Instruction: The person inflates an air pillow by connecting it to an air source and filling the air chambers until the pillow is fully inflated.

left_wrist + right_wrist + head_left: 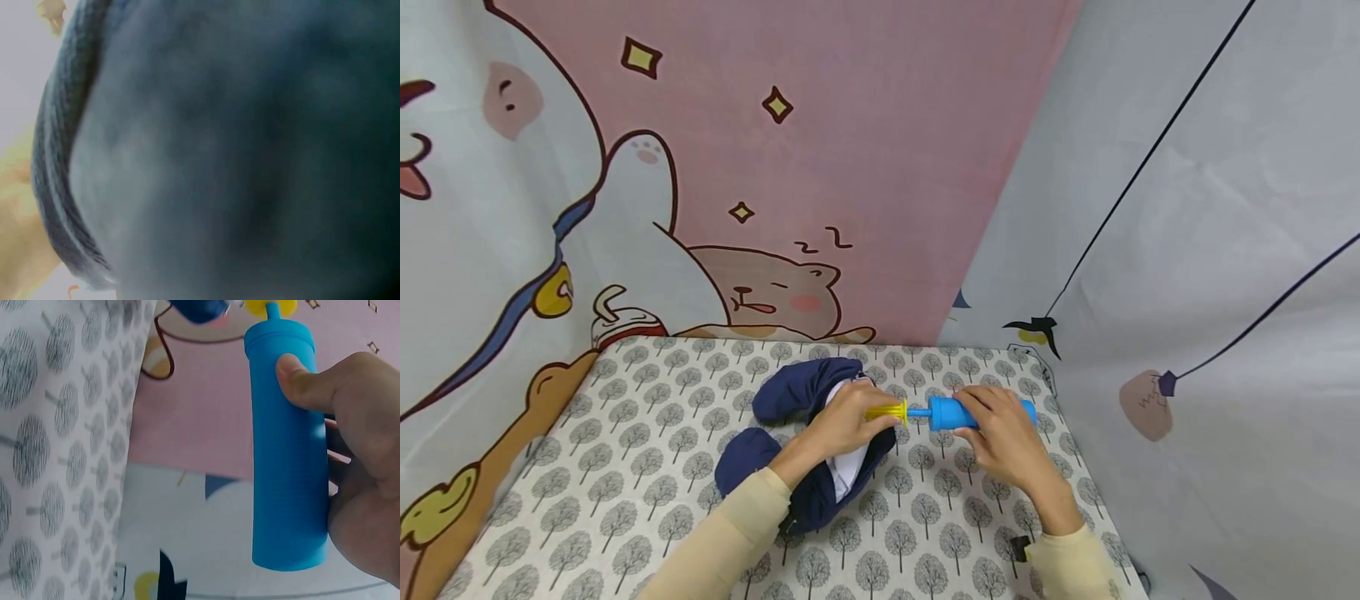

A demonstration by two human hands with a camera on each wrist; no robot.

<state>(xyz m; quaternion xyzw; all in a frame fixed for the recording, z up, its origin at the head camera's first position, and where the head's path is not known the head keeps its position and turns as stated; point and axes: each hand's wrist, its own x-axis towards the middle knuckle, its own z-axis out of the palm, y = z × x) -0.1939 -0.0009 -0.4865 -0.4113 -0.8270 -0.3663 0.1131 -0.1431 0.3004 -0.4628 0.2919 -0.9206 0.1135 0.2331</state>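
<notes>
A blue hand pump (950,413) lies level between the two hands, with a thin blue rod (918,412) showing between its barrel and a yellow end piece (891,412). The right hand (1003,433) grips the barrel; in the right wrist view the thumb (297,381) presses along the upper part of the barrel (287,462). The left hand (846,421) holds the yellow end piece. Under the left hand and forearm is a navy, curved, padded fabric thing like a neck pillow (805,392), opened to white inside (847,475). Blurred navy fabric (187,156) fills most of the left wrist view.
The tabletop is covered by a white cloth (655,467) printed with grey trees. Hanging sheets with cartoon animals (790,292) enclose it at the back and sides. A small black piece (1020,547) shows beside the right sleeve.
</notes>
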